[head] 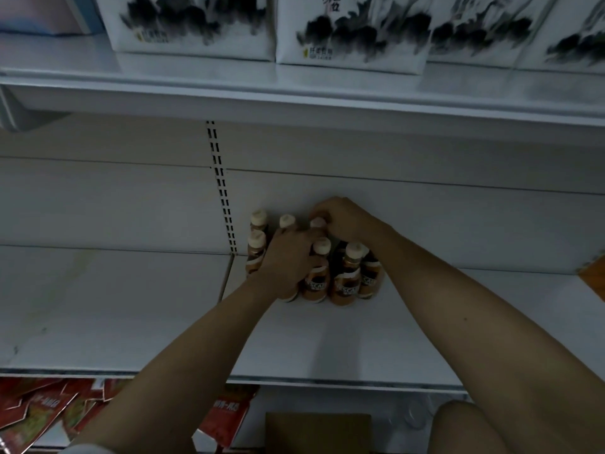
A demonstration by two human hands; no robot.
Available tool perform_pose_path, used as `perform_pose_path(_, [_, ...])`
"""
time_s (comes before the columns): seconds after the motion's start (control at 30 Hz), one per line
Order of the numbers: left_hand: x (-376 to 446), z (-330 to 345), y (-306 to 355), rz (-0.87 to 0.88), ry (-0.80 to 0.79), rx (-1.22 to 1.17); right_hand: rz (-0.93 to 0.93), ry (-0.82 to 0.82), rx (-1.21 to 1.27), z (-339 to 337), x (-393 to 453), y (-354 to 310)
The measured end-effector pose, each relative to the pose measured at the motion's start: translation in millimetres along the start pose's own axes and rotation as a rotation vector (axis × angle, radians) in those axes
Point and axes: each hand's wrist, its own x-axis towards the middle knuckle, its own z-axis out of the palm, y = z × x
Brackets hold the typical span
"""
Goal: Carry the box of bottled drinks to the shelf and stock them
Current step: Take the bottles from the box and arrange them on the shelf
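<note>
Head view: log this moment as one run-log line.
phase: stocking | left hand: gripping a front bottle | right hand: on a back-row bottle cap | bottles: clustered upright at shelf rear | box: below

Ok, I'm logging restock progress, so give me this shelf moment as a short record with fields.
shelf: middle shelf, mostly bare
bottles: brown bottles with cream caps, upright, clustered at the back by the slotted upright
left hand: left hand around a bottle
right hand: right hand on a rear bottle's cap
above: white ink-print packs
below: red packets; cardboard box
</note>
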Motion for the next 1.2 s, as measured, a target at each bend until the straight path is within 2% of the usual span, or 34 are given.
perform_pose_path(0.1, [-1, 1, 5, -0.013, 0.004, 0.002, 0.045, -0.053, -0.020, -4, 2, 1])
perform_pose_path(0.23, [-2, 2, 14, 0.076, 0.083, 0.146, 0.147, -0.115, -0.101, -16, -2, 19])
perform_pose_path(0.33, [6, 3, 30, 0.148, 0.098, 0.106, 0.231, -0.165, -0.150, -19, -6, 34])
perform_pose_path(0.6, [20, 3, 53, 0.052, -0.016, 0.029, 0.206, -0.022, -0.012, -13, -12, 42])
perform_pose_path(0.8, [22, 4, 54, 0.044, -0.054, 0.045, 0.194, -0.019, 0.054, -12, -21, 49])
perform_pose_path(0.87, [22, 6, 54, 0.019, -0.069, -0.004, 0.214, 0.044, 0.164, -15, -30, 51])
perform_pose_path(0.9, [21, 8, 54, 0.009, -0.066, -0.033, 0.234, 0.128, 0.238, -16, -36, 52])
perform_pose_path(1.0, [16, 18, 53, 0.005, -0.060, -0.106, 0.302, 0.530, 0.405, -7, -64, 57])
perform_pose_path(1.03, [15, 20, 54, 0.005, -0.072, -0.111, 0.333, 0.620, 0.475, 2, -75, 59])
perform_pose_path(1.1, [13, 24, 56, -0.013, -0.094, -0.054, 0.414, 0.656, 0.630, 26, -91, 64])
perform_pose_path(1.2, [12, 26, 57, -0.037, -0.103, 0.014, 0.456, 0.537, 0.705, 60, -99, 74])
